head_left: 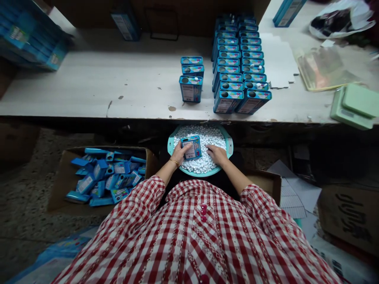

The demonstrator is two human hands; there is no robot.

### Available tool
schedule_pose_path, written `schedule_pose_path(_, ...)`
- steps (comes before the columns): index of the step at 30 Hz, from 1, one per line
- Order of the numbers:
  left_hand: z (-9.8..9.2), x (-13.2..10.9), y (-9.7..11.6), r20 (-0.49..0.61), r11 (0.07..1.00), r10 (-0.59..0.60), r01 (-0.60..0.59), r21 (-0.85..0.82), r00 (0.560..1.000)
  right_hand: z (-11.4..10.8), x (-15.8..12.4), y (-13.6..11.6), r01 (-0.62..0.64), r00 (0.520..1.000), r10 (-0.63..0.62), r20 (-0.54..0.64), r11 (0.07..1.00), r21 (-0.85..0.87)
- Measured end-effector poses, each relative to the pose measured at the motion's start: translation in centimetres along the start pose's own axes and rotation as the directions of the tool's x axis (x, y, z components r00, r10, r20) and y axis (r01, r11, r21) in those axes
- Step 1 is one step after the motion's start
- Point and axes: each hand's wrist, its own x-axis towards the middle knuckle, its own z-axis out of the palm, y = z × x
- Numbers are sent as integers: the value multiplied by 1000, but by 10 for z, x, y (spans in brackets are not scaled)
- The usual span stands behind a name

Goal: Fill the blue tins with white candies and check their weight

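A teal basin [229,146] full of small white tablets rests on my lap below the table edge. My left hand [180,152] grips a small blue tin [192,147] and holds it over the tablets. My right hand [216,154] lies on the tablets beside the tin, fingers bent down into them; what they hold, if anything, is hidden. On the white table [89,86] above stand two long rows of like blue tins [238,63] and a short row of three tins [191,77].
A cardboard box [71,173] of loose blue tins sits on the floor at my left. A green scale [355,106] and a plastic sleeve [324,69] lie at the table's right. More cardboard boxes [349,217] and white card sheets [296,193] stand at my right.
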Motion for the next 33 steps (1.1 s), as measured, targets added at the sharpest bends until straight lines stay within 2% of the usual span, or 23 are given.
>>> schedule_pose_path(4,-10,-13,15,40,1000,23,-23,-8,999,-1,-3,15,7,998,4,-58,982,187)
schedule_pose_path(8,-35,-20,33,35,968,180,-183,172,983,-20,-16,21,64,995,-41,-93,961,269)
schedule_pose_path(10,-42,-20,39,58,896,274,-277,348,960,-38,-24,21,103,991,-72,-116,954,280)
schedule_pose_path(13,-39,-20,44,145,726,370,-383,571,918,-71,-36,16,166,980,-131,-152,953,254)
schedule_pose_path(15,-31,-19,44,206,627,401,-431,649,893,-94,-42,8,209,972,-182,-149,958,196)
schedule_pose_path(17,-21,-17,42,267,554,412,-472,686,871,-115,-45,-6,229,971,-220,-96,968,100)
schedule_pose_path(20,-11,-14,39,344,478,414,-522,706,843,-140,-48,-35,215,977,-212,31,968,-132)
schedule_pose_path(22,-7,-12,37,377,431,416,-545,719,827,-152,-48,-54,214,976,-191,104,931,-297)
schedule_pose_path(26,-8,-10,33,421,361,412,-569,739,808,-166,-47,-85,228,969,-152,194,849,-477)
schedule_pose_path(33,-9,-8,33,447,320,413,-586,745,794,-174,-50,-107,265,963,-193,185,796,-545)
